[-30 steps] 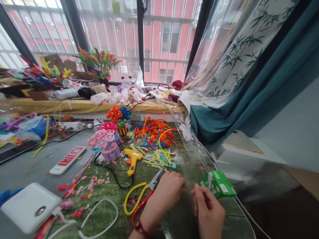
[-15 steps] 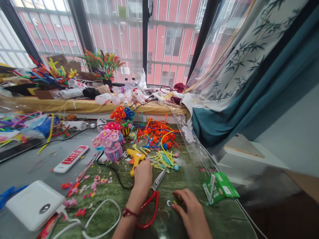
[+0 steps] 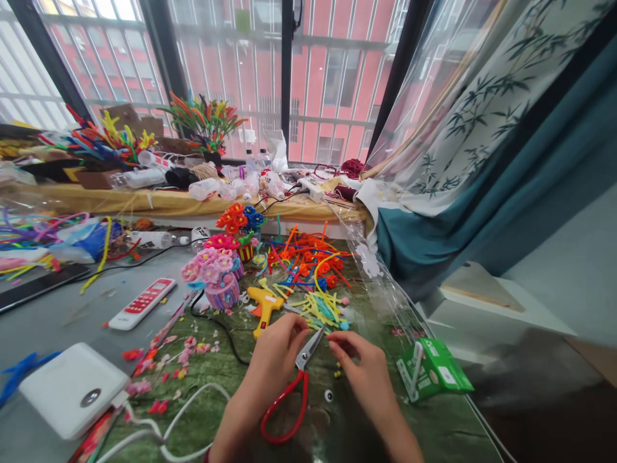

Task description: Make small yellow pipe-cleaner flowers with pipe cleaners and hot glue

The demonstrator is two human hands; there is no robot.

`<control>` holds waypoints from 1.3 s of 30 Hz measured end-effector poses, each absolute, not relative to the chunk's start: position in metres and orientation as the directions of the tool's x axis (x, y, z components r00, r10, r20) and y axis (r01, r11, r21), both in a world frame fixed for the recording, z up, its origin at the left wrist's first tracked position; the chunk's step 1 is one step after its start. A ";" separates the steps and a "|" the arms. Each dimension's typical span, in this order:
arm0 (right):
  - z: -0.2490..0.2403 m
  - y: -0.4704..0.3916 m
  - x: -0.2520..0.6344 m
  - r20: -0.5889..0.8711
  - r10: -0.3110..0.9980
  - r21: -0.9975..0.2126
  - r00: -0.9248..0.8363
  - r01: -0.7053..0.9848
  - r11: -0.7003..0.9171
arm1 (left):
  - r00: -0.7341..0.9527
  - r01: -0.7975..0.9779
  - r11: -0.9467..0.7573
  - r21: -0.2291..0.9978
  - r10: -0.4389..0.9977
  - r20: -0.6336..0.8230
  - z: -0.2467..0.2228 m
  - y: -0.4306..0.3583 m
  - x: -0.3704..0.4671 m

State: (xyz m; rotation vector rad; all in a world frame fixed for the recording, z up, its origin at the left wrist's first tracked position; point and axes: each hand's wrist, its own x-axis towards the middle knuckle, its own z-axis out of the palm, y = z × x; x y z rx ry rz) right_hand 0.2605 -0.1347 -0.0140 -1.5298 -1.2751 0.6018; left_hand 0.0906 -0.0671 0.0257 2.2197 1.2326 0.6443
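My left hand point(image 3: 282, 344) is closed, its fingers curled together just in front of the yellow glue gun point(image 3: 265, 307); whatever it holds is hidden. My right hand point(image 3: 361, 363) pinches thumb and fingers together, and anything between them is too small to make out. Red-handled scissors point(image 3: 303, 376) lie slightly parted on the green mat, between the two hands. One googly eye point(image 3: 328, 395) rests below my right fingers, with tiny yellow bits point(image 3: 338, 370) close by. Beyond my fingertips spreads a pile of yellow and mint pipe-cleaner pieces point(image 3: 321, 308).
Pink pipe-cleaner flowers in a pot point(image 3: 219, 276) stand left of an orange pipe-cleaner heap point(image 3: 308, 254). On the right is a green packet point(image 3: 434, 370). A white power bank point(image 3: 72, 391), its cable and a remote point(image 3: 142, 303) lie left. Bottles line the window ledge.
My left hand has drawn back from beside the glue gun toward me. My right hand has moved up and away from the googly eye, its fingers coming together. Both hands are now nearer each other.
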 end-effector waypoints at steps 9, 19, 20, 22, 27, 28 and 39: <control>0.016 -0.120 0.241 0.182 0.954 -0.973 0.237 0.181 0.140 | 0.534 0.454 -0.553 0.698 0.796 0.284 0.039 -0.079 0.088; 0.014 -0.106 0.260 0.210 0.941 -0.952 0.264 0.276 0.135 | 0.510 0.497 -0.494 0.713 0.832 0.221 0.028 -0.084 0.092; 0.016 -0.102 0.264 0.214 0.938 -0.946 0.273 0.298 0.129 | 0.516 0.509 -0.487 0.710 0.833 0.202 0.026 -0.086 0.093; 0.021 -0.090 0.273 0.225 0.930 -0.933 0.290 0.340 0.119 | 0.539 0.538 -0.478 0.694 0.828 0.152 0.023 -0.091 0.096; 0.014 -0.056 0.286 0.283 0.894 -0.885 0.348 0.454 0.104 | 0.557 0.684 -0.457 0.569 0.831 -0.002 0.021 -0.089 0.104; 0.009 -0.051 0.287 0.293 0.881 -0.880 0.371 0.466 0.097 | 0.529 0.722 -0.440 0.533 0.849 -0.016 0.021 -0.085 0.106; -0.020 -0.047 0.292 0.315 0.837 -0.882 0.447 0.464 0.084 | 0.384 0.904 -0.351 0.244 0.917 -0.105 0.012 -0.028 0.149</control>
